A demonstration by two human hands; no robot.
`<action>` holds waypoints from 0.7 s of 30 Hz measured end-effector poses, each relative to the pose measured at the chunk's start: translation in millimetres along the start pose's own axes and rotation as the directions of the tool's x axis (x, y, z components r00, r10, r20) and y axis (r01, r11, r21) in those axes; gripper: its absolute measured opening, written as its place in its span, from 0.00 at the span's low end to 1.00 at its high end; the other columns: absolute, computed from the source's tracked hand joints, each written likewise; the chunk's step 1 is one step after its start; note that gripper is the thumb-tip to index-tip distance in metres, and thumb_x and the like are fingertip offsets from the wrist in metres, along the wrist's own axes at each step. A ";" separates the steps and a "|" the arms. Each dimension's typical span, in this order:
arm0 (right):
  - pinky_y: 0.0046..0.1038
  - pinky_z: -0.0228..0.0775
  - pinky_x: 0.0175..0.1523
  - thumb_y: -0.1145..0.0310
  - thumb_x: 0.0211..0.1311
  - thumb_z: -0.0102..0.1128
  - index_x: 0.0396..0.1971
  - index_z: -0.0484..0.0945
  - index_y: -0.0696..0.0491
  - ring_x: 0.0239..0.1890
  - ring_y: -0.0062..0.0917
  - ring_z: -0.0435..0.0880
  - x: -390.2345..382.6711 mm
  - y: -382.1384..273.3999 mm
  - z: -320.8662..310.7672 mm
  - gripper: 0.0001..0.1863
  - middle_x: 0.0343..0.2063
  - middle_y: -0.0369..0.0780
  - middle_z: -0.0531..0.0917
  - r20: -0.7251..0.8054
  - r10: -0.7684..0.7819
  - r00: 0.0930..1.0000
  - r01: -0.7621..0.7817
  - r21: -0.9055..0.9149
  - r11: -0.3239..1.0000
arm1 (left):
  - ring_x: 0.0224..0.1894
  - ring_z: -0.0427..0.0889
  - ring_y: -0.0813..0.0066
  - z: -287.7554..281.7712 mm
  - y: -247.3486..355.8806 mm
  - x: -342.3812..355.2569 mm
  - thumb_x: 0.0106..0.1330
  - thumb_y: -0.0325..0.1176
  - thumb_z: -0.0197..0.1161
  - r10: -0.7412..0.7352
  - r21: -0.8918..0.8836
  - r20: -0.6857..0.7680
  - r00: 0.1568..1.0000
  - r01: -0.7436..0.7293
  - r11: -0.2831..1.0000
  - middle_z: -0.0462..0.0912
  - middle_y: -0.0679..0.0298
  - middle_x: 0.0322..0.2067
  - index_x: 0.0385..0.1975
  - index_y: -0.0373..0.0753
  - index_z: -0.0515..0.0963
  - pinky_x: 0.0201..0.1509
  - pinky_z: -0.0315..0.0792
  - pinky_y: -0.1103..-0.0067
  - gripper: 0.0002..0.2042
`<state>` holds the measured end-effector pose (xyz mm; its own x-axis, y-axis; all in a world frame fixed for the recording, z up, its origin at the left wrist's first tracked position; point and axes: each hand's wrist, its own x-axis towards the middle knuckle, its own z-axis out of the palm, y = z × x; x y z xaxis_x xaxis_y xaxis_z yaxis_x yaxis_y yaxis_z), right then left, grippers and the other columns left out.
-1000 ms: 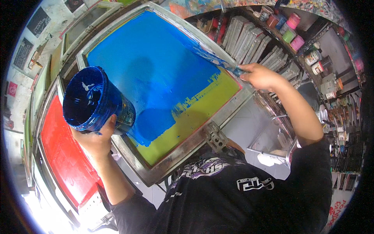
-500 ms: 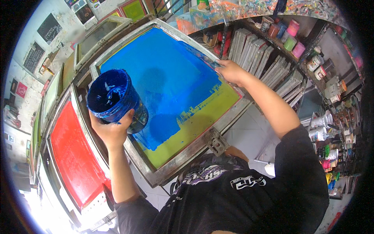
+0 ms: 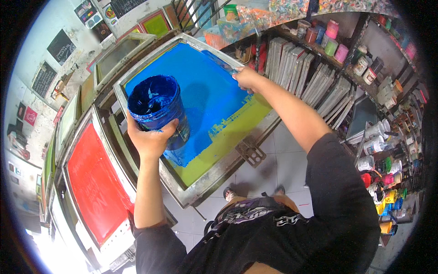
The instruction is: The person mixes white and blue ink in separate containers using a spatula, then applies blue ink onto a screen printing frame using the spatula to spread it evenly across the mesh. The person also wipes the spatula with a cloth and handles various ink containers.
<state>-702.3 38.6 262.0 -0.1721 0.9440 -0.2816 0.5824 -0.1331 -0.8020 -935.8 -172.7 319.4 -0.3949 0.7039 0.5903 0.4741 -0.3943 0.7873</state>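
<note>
My left hand grips a blue ink bucket, smeared with dark blue ink, over the left part of a metal-framed screen. Blue ink coats much of the screen, with an olive band showing near the lower right. My right hand is closed on a blue-smeared squeegee at the screen's right edge. A hinged metal bracket sits on the near side of the frame.
Another screen with red ink is at the left, with more screens behind. At the right are stacked frames, shelves with paint tubs and several ink containers. My feet stand on grey tiles below.
My right hand has moved toward the far end of the screen's right edge. The bucket in my left hand has moved rightward. The view has shifted, showing my feet and more wall.
</note>
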 end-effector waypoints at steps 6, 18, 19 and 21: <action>0.28 0.70 0.35 0.61 0.58 0.59 0.48 0.75 0.52 0.28 0.23 0.77 -106.9 54.8 -87.8 0.19 0.29 0.39 0.82 -0.187 -0.540 0.821 0.560 0.075 0.825 | 0.43 0.77 0.71 5.6 45.6 -41.3 0.29 0.31 0.74 0.033 -0.012 0.069 0.997 -0.033 0.999 0.77 0.61 0.41 0.49 0.34 0.68 0.51 0.70 0.76 0.39; 0.29 0.66 0.54 0.72 0.44 0.68 0.41 0.80 0.52 0.46 0.30 0.77 -480.7 150.5 -341.6 0.19 0.40 0.40 0.82 -0.110 -0.807 0.580 0.264 -0.912 0.314 | 0.47 0.76 0.72 177.1 144.6 -223.1 0.31 0.31 0.75 0.121 -0.368 0.527 0.841 0.097 0.925 0.77 0.59 0.45 0.55 0.33 0.64 0.53 0.69 0.76 0.42; 0.29 0.64 0.55 0.72 0.43 0.69 0.41 0.81 0.52 0.49 0.31 0.76 -504.4 151.0 -355.1 0.19 0.40 0.40 0.82 -0.023 -0.786 0.617 0.211 -0.958 0.194 | 0.47 0.76 0.72 192.5 149.8 -240.4 0.31 0.31 0.75 0.149 -0.371 0.564 0.812 0.087 0.925 0.77 0.59 0.45 0.55 0.33 0.64 0.53 0.69 0.76 0.42; 0.30 0.66 0.50 0.71 0.44 0.67 0.37 0.81 0.52 0.45 0.31 0.78 -547.2 148.5 -349.3 0.16 0.36 0.39 0.82 0.013 -0.686 0.728 0.094 -0.992 0.081 | 0.47 0.77 0.72 241.4 157.8 -273.7 0.32 0.31 0.75 0.287 -0.480 0.646 0.707 0.084 0.873 0.77 0.60 0.45 0.54 0.34 0.64 0.53 0.69 0.76 0.42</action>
<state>-244.2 -392.3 481.1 -0.5351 0.7742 0.3381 0.8193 0.3780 0.4312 -562.9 -285.0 239.1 0.3651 0.7661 0.5290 0.0027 -0.5690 0.8223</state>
